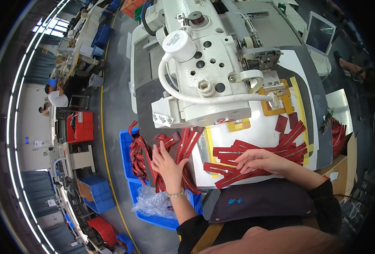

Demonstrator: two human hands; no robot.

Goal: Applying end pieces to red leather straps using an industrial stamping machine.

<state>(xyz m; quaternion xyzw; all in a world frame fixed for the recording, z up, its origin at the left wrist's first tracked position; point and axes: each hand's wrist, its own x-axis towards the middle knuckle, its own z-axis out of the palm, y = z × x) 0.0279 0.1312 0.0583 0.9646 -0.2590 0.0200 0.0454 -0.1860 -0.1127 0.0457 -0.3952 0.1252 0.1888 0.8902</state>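
My left hand [168,167] is spread over a bunch of dark red zippers [188,146] at the left edge of the sewing machine's table. Its fingers are apart, and they touch or hover just above the zippers; which of the two I cannot tell. My right hand [257,161] reaches in from the right over more red zippers [280,150] fanned out on the white work plate [259,131]. The right fingers are loosely bent and slightly apart, with nothing visibly gripped. Small dark red fabric pieces [281,123] lie beyond these zippers.
A large white sewing machine [215,67] stands directly ahead, with a yellow clamp frame [265,108] beside its head. Blue bins [151,221] at the left hold zippers and clear plastic. A cardboard box [344,171] stands at right, near a monitor [320,31].
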